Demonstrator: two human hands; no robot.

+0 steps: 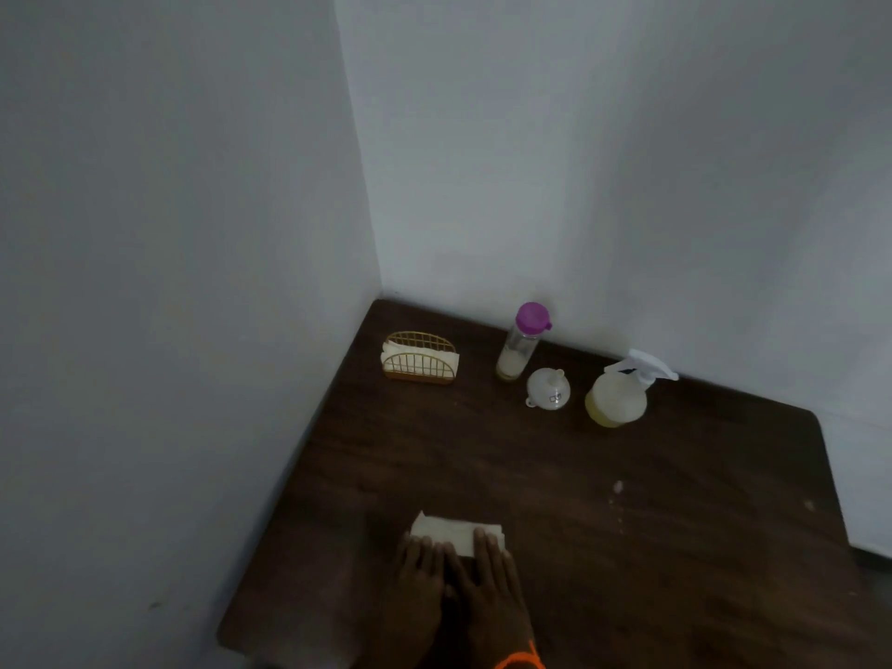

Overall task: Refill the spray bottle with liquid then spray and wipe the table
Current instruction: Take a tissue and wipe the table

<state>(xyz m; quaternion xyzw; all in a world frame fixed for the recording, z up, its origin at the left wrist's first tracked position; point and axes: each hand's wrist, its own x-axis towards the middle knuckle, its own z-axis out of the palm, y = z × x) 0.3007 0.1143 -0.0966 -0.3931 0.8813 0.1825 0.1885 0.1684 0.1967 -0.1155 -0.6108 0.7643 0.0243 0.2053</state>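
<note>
A folded white napkin (pixel 451 529) lies flat on the dark wooden table (pixel 627 548) near its front. My left hand (pixel 419 579) and my right hand (pixel 490 579) rest side by side on the napkin's near half, fingers flat and pressing it down. The spray bottle (pixel 618 398), with a white trigger head and yellowish liquid inside, stands at the back right. A small white funnel (pixel 549 388) lies to its left. A clear bottle with a purple cap (pixel 522 342) stands by the back wall with a little pale liquid at its bottom.
A gold wire napkin holder (pixel 419 358) with white napkins stands at the back left. Pale walls close the table's left and back sides. A few pale wet spots (pixel 618 487) show on the tabletop right of centre. An orange band (pixel 519 661) circles my right wrist.
</note>
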